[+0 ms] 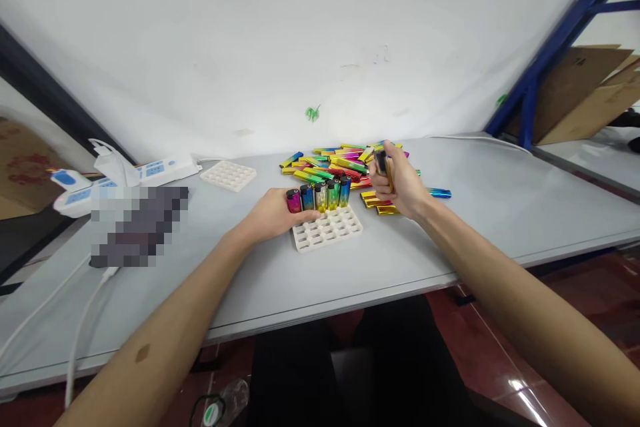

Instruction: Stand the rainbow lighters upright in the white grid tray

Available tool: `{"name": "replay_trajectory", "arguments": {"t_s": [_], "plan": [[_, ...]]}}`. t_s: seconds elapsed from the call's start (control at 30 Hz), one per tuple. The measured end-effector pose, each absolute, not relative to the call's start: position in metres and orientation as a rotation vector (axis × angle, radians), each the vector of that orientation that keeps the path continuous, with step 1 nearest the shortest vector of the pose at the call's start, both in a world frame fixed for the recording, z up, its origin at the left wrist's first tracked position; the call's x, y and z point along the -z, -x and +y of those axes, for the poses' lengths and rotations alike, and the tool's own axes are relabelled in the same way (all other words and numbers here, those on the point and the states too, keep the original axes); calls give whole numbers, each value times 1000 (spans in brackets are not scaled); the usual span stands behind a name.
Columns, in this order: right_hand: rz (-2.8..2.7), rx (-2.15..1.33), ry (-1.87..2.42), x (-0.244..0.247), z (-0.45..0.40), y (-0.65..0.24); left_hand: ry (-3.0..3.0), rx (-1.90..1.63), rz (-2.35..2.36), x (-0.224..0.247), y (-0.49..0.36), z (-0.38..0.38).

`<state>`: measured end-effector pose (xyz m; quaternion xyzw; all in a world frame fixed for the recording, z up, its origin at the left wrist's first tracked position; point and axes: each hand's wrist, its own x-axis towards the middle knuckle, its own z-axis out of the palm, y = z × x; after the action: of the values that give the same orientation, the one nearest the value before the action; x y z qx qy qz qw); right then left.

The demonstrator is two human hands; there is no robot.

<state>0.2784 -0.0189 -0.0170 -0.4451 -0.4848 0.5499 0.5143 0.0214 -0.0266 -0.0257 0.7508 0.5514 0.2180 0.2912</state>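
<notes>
A loose pile of shiny coloured lighters point(325, 172) is spread over the tabletop point(400, 267), between and beyond the two hands. Some yellow ones lie just beside and beneath the right hand point(389, 177), and a blue one lies to its right. In the right hand, a lighter point(383, 163) is clamped, with the fingers curled around it. By the left hand point(285, 215), a row of five upright lighters point(320, 196) is steadied at its left end, the thumb laid along the front; whether the fingers are closed on any of them cannot be told. The row stands along the far edge of a white slotted tray point(327, 231), whose nearer slots are unfilled. To the left of the left hand, a second white tray point(229, 175) is laid flat, and farther left are placed a power strip point(150, 172) with plugs and a dark object point(137, 230), blurred out, with a white cable point(83, 327). The grey tabletop is backed by a white wall point(250, 47). Beyond the right hand, far to the right, cardboard point(575, 90) is seen behind a blue metal frame point(528, 113).
</notes>
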Motion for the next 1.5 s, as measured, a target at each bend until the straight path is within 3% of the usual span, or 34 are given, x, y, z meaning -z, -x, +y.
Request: {"name": "replay_trajectory", "arguments": {"t_s": [0.4,0.97,1.1,1.33,1.5], "plan": [[-1260,-1322,1126,23,-19,-273,-2129,-325,1398,10,0,-21],[-1329,-1309,1044,26,-18,-274,-2194,-337,1294,10,8,-17],[-1487,-1133,968,22,-23,-271,-2199,-366,1335,11,6,-17],[-1734,-349,938,6,-44,-263,-2192,-364,1277,7,3,-19],[-1915,-382,728,3,-51,-241,-2189,-337,1224,3,4,-22]]}}
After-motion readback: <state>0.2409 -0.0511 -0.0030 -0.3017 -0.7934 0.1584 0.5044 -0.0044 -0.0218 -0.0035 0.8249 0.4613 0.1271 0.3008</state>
